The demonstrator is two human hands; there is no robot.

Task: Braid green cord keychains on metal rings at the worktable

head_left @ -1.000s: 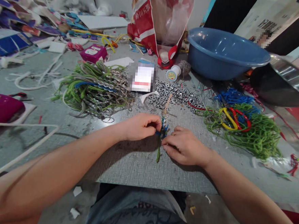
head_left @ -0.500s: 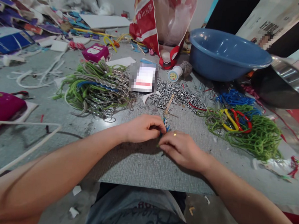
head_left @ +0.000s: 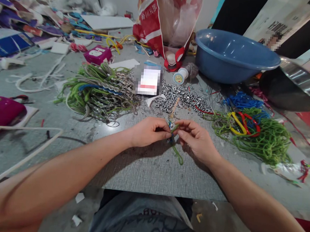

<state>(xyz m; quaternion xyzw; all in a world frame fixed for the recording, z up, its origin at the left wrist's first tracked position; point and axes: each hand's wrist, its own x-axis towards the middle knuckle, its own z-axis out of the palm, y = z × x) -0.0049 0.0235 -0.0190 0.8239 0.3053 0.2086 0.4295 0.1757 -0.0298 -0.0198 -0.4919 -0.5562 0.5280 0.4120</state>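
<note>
My left hand is closed, thumb and forefinger pinching a green cord close to a small blue knotted part. From the other side my right hand pinches the same cord between thumb and fingers, its other fingers loosely curled. The cord's loose green end hangs down toward the table below both hands. Just beyond the fingertips lies a thin wooden stick. Small metal nuts are spread behind it. The exact shape of the knot is partly hidden by my fingers.
On the left lies a bundle of green cords with metal nuts. Green cords and red-and-yellow-handled pliers lie right. Behind are a phone, a thread spool, a red bag and a blue basin.
My right hand has risen slightly and turned, its fingers lifting a green cord toward the left fingertips. A green cord end now shows below the hands. The left hand has barely moved.
</note>
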